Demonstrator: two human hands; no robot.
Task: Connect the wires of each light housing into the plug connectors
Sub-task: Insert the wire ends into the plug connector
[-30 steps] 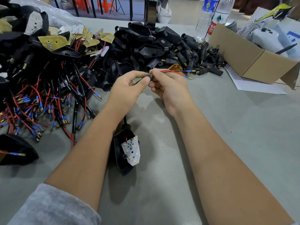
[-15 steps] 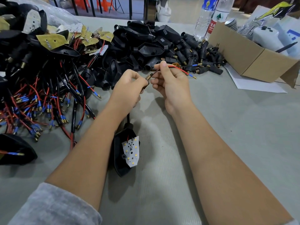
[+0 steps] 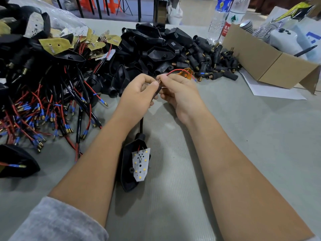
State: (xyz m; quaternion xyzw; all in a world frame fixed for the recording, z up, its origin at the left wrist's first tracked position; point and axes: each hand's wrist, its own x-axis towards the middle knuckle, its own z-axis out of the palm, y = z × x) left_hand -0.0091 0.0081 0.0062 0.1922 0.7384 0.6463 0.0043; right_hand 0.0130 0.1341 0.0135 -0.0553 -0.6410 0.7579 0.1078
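A black light housing with a white LED board lies on the grey mat between my forearms. Its black sleeved lead runs up into my hands. My left hand grips a black plug connector with a brass threaded tip. My right hand pinches the red wire right at that brass tip; the wire loops up and off to the right. The wire's far end is partly hidden behind my fingers.
Wired housings with red and black leads and blue-sleeved terminals are heaped at left. Empty black housings and loose plug connectors fill the back. A cardboard box, two water bottles and a paper sheet sit at right.
Both hands dropped slightly toward me and came closer together. The connector tilted more upright, and the red wire's loop now stands above my right fingers.
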